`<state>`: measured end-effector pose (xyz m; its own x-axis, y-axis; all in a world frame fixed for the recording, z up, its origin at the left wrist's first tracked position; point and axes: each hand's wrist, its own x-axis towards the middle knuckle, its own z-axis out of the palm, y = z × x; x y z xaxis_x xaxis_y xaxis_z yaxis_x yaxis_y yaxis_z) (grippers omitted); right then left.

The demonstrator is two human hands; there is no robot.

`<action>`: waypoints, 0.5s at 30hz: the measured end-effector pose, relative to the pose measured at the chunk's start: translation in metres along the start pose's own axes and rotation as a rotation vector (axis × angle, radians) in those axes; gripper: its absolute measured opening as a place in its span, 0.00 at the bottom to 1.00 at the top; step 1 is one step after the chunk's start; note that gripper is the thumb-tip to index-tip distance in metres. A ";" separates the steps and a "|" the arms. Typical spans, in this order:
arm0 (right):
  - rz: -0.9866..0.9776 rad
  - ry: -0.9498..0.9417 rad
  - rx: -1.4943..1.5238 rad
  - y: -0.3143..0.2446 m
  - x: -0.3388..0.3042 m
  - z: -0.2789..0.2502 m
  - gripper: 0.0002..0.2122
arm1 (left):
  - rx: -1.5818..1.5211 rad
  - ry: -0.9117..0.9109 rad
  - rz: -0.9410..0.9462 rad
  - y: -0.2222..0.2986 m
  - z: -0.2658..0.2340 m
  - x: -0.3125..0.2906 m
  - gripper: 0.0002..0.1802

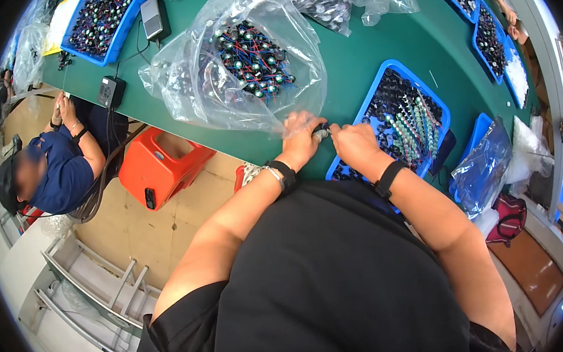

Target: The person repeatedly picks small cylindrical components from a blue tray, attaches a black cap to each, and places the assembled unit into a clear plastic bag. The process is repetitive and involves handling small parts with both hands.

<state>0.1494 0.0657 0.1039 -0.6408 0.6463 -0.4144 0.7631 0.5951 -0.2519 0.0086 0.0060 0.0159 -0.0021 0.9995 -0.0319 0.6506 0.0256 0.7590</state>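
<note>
My left hand [299,137] is closed on a small dark part [321,132] with a pale, silvery side, too small to name. Close against it, my right hand [356,146] has its fingers pinched together at the same part; whatever lies between these fingertips is hidden. Just beyond the left hand lies a clear plastic bag [189,90], open toward me, with many small round components on red and blue wires [256,62]. Partly behind my right hand is a blue tray [445,113] of small black pieces [387,91] and rows of greenish, beaded-looking parts [413,129].
The green table [377,43] carries another blue tray of wired parts [101,21], a grey box-shaped device [154,17] and a black adapter [111,91]. More blue trays [486,44] line the right side. An orange stool [162,165] and a seated person [62,163] are at left.
</note>
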 end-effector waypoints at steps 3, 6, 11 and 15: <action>-0.131 0.056 -0.051 -0.012 0.018 -0.005 0.04 | 0.032 -0.025 -0.053 0.000 0.002 -0.001 0.17; -0.223 -0.012 -0.127 -0.014 0.024 -0.007 0.04 | 0.084 -0.056 -0.097 0.003 0.001 0.000 0.18; -0.175 -0.004 -0.083 0.001 0.025 -0.018 0.06 | 0.085 -0.095 -0.085 0.003 0.002 0.000 0.16; 0.017 0.082 0.084 0.016 -0.022 0.007 0.06 | 0.056 -0.079 -0.084 0.007 0.000 -0.001 0.17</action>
<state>0.1764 0.0577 0.1033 -0.6299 0.6950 -0.3467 0.7760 0.5440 -0.3194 0.0133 0.0051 0.0210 -0.0001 0.9893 -0.1461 0.6920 0.1056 0.7141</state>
